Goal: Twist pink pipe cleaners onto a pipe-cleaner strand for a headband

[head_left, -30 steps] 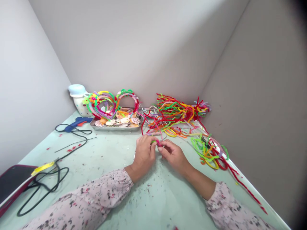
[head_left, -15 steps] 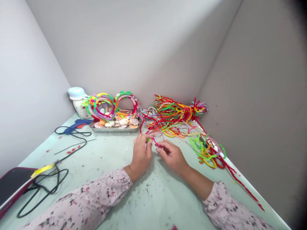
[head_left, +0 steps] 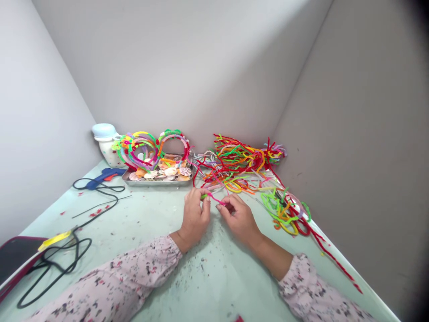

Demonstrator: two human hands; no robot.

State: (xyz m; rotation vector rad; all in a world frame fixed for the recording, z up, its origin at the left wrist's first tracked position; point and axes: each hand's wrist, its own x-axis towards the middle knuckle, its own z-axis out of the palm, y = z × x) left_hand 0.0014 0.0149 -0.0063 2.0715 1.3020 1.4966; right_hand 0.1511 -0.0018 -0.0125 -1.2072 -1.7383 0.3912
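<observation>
My left hand pinches a fuzzy pink pipe cleaner between thumb and fingers, with a short green piece showing at the fingertips. My right hand holds the other end of the pink pipe cleaner, which runs between the hands, a little apart from each other. Just beyond them lies a tangled heap of multicoloured pipe cleaners. A smaller green, yellow and red bunch lies nearer my right hand.
A metal tray holds seashells, with pipe-cleaner hoops standing behind. A white jar with a blue lid stands in the corner. A blue glue gun and its black cord lie left, beside a dark red-edged case. Walls close the back and sides.
My hands have drawn apart, and the pink pipe cleaner now stretches longer between them. The whole view has shifted slightly left and down.
</observation>
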